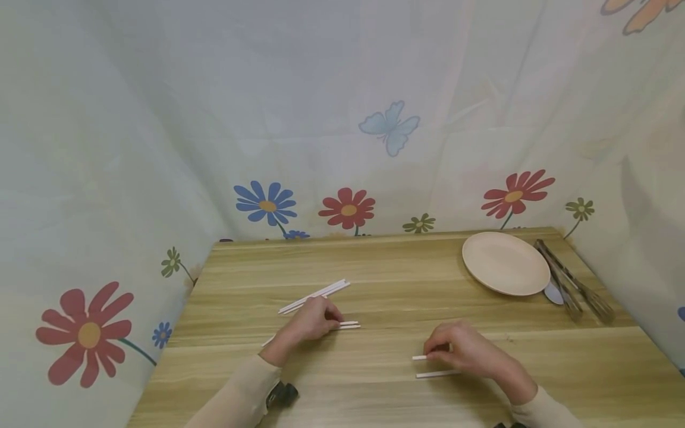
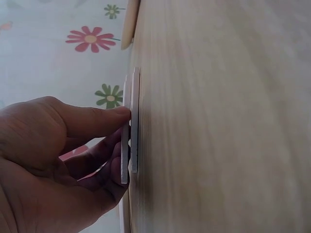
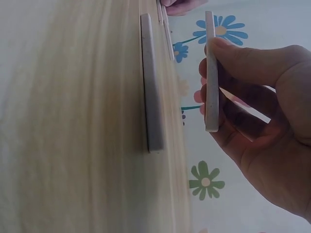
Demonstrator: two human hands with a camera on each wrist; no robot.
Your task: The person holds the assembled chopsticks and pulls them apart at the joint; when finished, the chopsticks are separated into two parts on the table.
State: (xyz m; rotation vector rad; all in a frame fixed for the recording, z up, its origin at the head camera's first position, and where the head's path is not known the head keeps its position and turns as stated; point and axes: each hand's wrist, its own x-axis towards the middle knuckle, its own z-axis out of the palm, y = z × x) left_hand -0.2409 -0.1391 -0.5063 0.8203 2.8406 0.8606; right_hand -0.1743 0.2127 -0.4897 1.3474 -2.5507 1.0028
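Note:
My left hand (image 1: 316,318) pinches a thin white stick (image 2: 125,160) between thumb and fingers, low over the wooden table. A second white stick (image 2: 135,145) lies close alongside it; whether the fingers grip that one too I cannot tell. Between thumb and fingertips, my right hand (image 1: 468,351) holds another short white stick (image 3: 212,97), raised off the tabletop. Below that hand, a white stick (image 3: 151,87) rests flat on the wood. Longer white sticks (image 1: 316,297) lie slanted behind the left hand, which partly hides them.
A round pale plate (image 1: 505,263) stands at the back right of the table (image 1: 396,279). Right of it lie a spoon (image 1: 554,293) and other long-handled utensils (image 1: 580,285). A flower-printed curtain (image 1: 299,119) hangs around the back and sides.

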